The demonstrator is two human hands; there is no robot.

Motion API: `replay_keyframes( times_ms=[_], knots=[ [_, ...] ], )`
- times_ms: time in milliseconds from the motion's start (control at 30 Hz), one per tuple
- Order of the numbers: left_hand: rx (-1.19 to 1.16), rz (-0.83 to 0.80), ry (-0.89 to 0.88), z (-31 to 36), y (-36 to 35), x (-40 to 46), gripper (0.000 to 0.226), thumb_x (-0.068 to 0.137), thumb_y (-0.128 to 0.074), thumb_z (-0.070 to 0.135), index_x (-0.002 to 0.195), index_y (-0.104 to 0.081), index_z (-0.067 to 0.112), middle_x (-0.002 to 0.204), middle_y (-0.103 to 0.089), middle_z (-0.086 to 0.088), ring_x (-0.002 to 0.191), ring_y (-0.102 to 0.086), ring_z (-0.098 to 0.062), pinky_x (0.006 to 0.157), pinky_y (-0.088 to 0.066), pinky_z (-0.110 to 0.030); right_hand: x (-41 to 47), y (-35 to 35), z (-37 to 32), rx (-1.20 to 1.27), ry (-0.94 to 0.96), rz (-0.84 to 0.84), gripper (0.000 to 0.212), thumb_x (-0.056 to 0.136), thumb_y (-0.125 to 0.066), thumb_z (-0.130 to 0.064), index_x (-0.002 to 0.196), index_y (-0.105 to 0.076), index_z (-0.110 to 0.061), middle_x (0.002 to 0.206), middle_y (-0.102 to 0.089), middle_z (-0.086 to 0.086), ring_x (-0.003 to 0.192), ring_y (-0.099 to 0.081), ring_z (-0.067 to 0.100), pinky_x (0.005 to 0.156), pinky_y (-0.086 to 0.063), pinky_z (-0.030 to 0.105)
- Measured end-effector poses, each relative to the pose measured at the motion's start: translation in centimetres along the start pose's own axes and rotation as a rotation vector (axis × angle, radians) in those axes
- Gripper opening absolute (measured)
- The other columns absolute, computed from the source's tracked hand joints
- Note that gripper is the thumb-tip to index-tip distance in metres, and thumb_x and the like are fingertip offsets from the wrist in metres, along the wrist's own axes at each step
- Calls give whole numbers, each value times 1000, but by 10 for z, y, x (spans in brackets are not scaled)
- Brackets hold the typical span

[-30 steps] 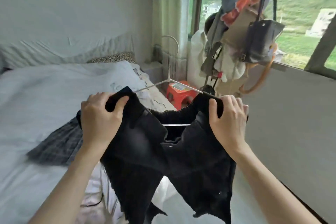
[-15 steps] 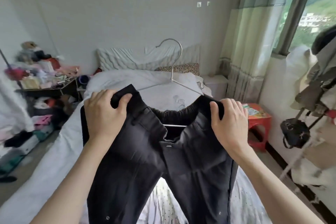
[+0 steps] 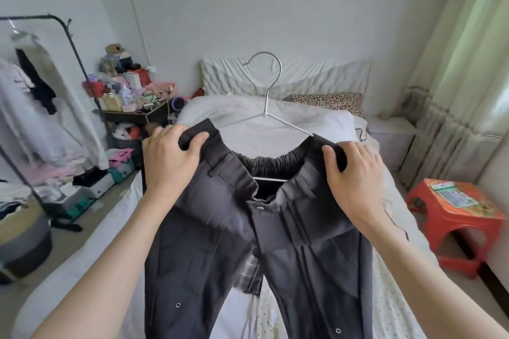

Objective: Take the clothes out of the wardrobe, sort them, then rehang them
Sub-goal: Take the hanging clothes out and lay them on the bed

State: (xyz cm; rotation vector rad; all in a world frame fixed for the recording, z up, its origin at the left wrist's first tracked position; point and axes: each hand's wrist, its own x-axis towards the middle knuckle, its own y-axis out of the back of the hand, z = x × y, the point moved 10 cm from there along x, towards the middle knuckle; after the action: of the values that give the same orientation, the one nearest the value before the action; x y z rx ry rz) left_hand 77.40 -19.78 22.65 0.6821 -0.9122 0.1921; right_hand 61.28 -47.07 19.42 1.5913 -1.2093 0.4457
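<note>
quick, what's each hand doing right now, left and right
Left hand: closed, gripping the left end of the dark trousers' waistband.
Right hand: closed, gripping the right end of the waistband.

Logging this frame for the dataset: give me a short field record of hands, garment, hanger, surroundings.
left hand: grips trousers' waistband, left corner
right hand: grips waistband, right corner
trousers: dark, held up over the bed, legs hanging
hanger: white, arms inside waistband, hook up
rack: far left, clothes hanging
stool: red, right of bed
</note>
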Motion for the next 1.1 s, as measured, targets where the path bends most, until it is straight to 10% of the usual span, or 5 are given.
replay_keyframes(
  times_ms=[333,767,1100],
  knots=[
    [-112,-105,21,-46,-130,82,44,83,-57,43,77,-57,-1,78,-60,-15,90,-51,-36,80,-38,-45,72,-98,35,-41,-41,74,36,91,-46,-36,80,-59,-4,80,-63,10,82,-52,32,73,-26,31],
    [-9,-854,223,-213,-510,13,35,91,-53,41,102,-61,9,102,-66,-9,100,-56,-32,87,-40,-41,23,-423,218,-279,-341,-703,36,97,-40,-36,103,-56,-4,110,-59,15,111,-44,32,90,-32,42],
    [146,-954,97,-249,-666,-38,35,98,-40,39,106,-55,9,106,-63,-14,104,-51,-34,82,-36,-41,-19,-540,321,-358,-498,-797,39,98,-37,-37,105,-54,-3,117,-57,16,115,-43,32,92,-31,44]
  ],
)
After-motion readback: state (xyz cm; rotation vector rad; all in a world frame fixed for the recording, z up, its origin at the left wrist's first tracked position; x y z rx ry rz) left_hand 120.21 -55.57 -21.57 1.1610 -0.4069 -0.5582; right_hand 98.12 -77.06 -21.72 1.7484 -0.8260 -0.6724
